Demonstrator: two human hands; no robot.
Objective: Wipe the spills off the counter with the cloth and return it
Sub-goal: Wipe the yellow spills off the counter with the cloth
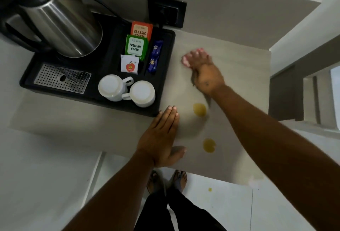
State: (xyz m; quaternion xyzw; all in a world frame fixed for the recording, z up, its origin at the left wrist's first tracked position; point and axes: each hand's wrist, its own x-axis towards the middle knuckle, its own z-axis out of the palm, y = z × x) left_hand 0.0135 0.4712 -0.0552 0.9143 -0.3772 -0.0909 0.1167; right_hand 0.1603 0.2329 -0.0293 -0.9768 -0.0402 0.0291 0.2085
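A pink cloth lies at the back of the beige counter, mostly hidden under my right hand, whose fingers press down on it. Two yellow spills sit on the counter nearer me: one in the middle and another close to the front edge. My left hand rests flat on the counter with fingers together, just left of the spills and touching the corner of the black tray. It holds nothing.
The black tray holds a steel kettle, two upturned white cups, tea sachets and a perforated drip grate. A wall socket sits behind. A small yellow drop lies on the floor near my feet.
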